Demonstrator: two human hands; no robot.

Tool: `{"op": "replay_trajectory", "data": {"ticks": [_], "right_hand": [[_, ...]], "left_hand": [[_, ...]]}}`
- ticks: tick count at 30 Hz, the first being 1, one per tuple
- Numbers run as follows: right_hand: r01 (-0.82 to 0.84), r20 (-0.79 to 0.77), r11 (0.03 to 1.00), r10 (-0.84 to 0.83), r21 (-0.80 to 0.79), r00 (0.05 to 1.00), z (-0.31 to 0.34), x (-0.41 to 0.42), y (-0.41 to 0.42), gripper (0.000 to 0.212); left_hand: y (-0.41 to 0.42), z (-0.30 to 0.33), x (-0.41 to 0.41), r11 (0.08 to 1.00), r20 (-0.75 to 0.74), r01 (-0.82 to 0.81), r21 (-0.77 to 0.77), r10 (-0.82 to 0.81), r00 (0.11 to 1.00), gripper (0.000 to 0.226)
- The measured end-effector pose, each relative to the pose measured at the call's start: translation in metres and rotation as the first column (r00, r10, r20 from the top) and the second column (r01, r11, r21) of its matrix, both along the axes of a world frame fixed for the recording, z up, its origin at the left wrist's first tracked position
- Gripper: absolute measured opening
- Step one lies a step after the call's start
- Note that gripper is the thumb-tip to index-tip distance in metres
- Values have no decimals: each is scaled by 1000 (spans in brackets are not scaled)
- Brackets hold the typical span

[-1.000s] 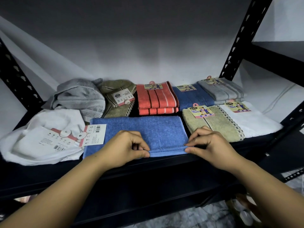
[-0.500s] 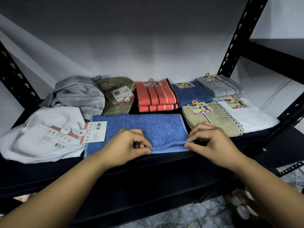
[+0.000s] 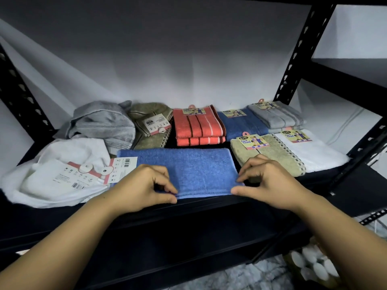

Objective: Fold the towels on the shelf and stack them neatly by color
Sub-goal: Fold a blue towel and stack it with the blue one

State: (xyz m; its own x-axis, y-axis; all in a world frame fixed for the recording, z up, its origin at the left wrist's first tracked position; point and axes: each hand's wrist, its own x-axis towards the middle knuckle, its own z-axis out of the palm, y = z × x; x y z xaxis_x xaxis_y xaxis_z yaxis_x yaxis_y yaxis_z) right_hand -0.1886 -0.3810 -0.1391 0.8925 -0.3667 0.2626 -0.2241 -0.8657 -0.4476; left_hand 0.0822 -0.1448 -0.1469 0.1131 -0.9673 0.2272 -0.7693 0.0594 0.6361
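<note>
Towels cover our black shelf [image 3: 209,208]: crumpled white [image 3: 62,164] and grey [image 3: 102,122] far left, folded stacks at right. We have the blue towel [image 3: 188,168] flat at the near edge. Our left hand [image 3: 144,188] and right hand [image 3: 270,181] each pinch its near hem.

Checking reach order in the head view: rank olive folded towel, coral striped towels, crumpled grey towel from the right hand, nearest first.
1. Olive folded towel: just behind the right hand, front right of the shelf.
2. Coral striped towels: back centre, further to its left.
3. Crumpled grey towel: back left, well across the shelf.
</note>
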Motion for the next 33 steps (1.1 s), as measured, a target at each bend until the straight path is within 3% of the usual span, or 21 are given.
{"op": "replay_trajectory", "data": {"ticks": [2, 4, 5, 7, 10, 13, 15, 18, 22, 30, 33], "right_hand": [[71, 57, 997, -70, -10, 996, -1, 22, 13, 41], [117, 72, 993, -116, -7, 991, -3, 59, 33, 41], [128, 51, 992, -128, 2, 990, -3, 81, 45, 45], [146, -17, 988, -145, 39, 989, -3, 125, 72, 52], [172, -101, 981, -163, 87, 981, -11, 174, 108, 63], [147, -289, 986, -163, -76, 943, -24, 185, 118, 68], [124, -378, 987, -155, -104, 913, -23, 173, 109, 73], [161, -450, 980, -198, -120, 871, -20, 145, 81, 83], [281, -479, 953, -302, -118, 824, -17, 106, 38, 84], [320, -388, 942, -332, -98, 860, -4, 99, 35, 71], [394, -428, 910, -410, -131, 805, 8, 90, 34, 73]], "left_hand": [[6, 9, 6, 991, -36, -97, -87, 95, 995, 11], [4, 14, 13, 932, 17, -294, -214, 304, 952, 14], [1, 13, 18, 895, 77, -381, -231, 407, 910, 24], [-6, 7, 25, 871, 222, -475, -124, 491, 842, 41], [-6, -12, 30, 873, 382, -484, 50, 431, 817, 67], [0, -22, 37, 864, 467, -489, 121, 385, 796, 87], [1, -22, 37, 850, 486, -498, 174, 366, 794, 89], [-1, -21, 36, 826, 539, -521, 213, 346, 768, 72], [-2, -23, 37, 815, 573, -536, 219, 338, 747, 75], [-1, -17, 36, 827, 516, -516, 224, 349, 783, 81], [-3, -13, 36, 825, 530, -524, 213, 353, 771, 85]]}}
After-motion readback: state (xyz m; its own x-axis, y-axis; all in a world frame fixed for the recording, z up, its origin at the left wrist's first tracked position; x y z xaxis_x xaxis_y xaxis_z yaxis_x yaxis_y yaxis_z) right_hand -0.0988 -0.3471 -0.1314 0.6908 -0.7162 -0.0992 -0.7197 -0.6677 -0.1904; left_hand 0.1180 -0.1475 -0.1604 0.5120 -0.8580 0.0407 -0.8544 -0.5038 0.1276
